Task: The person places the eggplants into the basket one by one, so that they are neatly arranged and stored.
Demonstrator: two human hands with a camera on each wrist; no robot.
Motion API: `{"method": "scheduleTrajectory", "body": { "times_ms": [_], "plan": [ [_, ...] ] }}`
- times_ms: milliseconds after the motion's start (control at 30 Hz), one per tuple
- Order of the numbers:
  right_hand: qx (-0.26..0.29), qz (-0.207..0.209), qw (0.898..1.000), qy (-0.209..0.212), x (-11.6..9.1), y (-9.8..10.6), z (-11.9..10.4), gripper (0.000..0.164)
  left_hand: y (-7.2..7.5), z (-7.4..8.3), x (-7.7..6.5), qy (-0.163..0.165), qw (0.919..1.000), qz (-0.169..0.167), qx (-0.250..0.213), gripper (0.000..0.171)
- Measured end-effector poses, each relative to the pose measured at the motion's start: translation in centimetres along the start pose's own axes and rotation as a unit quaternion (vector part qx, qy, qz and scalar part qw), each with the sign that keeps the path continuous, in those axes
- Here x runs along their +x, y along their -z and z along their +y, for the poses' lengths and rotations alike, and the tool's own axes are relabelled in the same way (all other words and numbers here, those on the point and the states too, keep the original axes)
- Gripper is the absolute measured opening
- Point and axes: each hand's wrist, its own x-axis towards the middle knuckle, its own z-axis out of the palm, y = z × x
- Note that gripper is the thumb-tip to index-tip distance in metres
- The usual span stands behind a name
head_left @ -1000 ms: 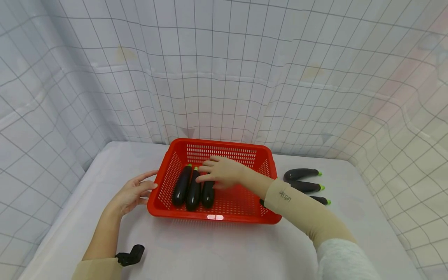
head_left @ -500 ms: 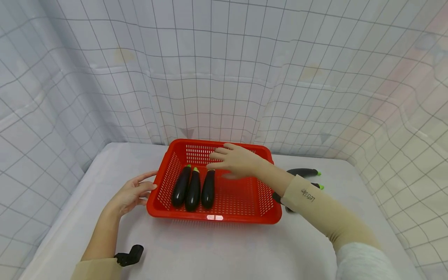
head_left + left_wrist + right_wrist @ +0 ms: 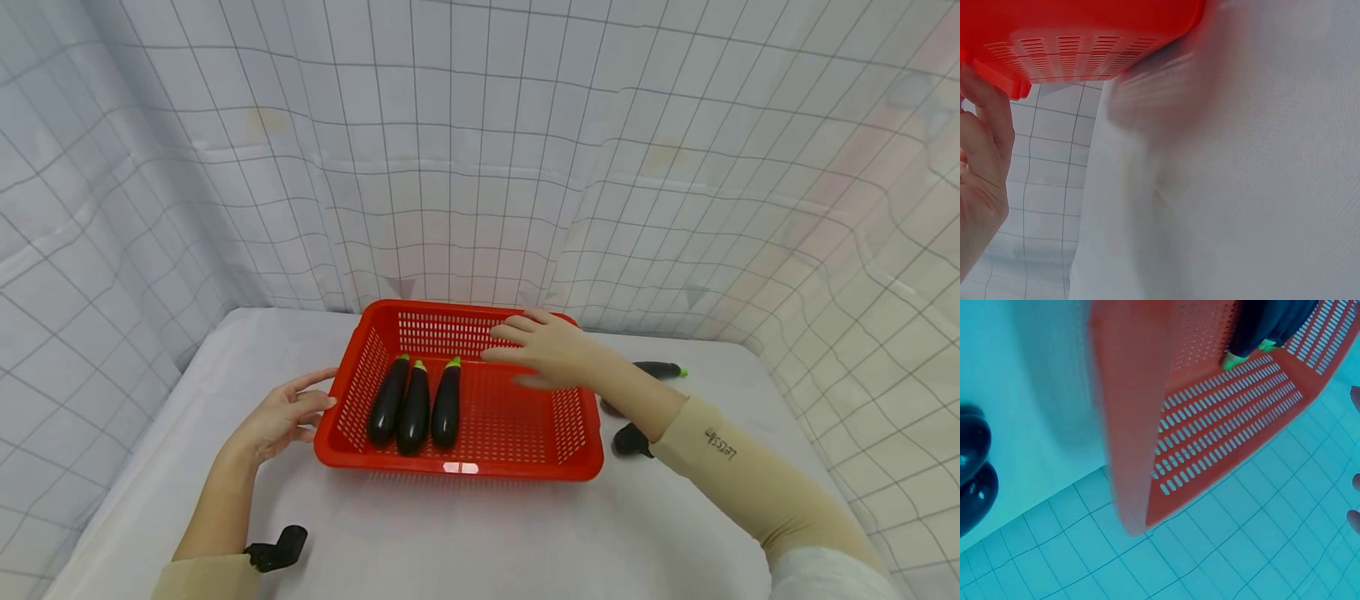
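Observation:
In the head view a red perforated plastic basket (image 3: 461, 472) holds three dark eggplants side by side: a left one (image 3: 388, 400), a middle one (image 3: 415, 412) and a right one (image 3: 446, 407). Their green stem ends point to the back. My left hand (image 3: 281, 417) holds the basket's left rim; some of its fingers sit below the rim. Above the basket's back right part, my right hand (image 3: 551, 352) hovers with fingers spread and nothing in them. Outside the basket's right side lie more eggplants (image 3: 632, 440), partly hidden by my right forearm.
A white cloth (image 3: 450, 542) covers the table. White curtains with a grid pattern (image 3: 480, 167) hang close behind the basket and along both sides. In the right wrist view, the rounded ends of two eggplants (image 3: 975, 494) show at the left edge.
My right hand has drawn back from the right eggplant in the basket, moving right and uncovering its green stem. The left hand and the basket have stayed almost still.

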Motion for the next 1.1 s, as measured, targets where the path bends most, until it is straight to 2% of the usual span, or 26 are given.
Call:
{"method": "scheduleTrajectory", "body": {
  "times_ms": [467,900,1100],
  "plan": [
    [0.026,0.026,0.996,-0.077,-4.9,-0.9,-0.4,0.045,0.1,-0.2,0.0,-0.005,1.0,-0.003,0.001,0.06],
    [0.061,0.04,0.986,-0.152,-8.8,-2.6,-1.1,0.043,0.0,-0.1,0.1,0.003,1.0,0.004,0.006,0.062],
    [0.076,0.067,0.978,-0.184,-10.3,-3.1,-1.5,0.044,-0.1,-0.1,0.1,0.002,1.0,0.004,0.005,0.061]
  ]
}}
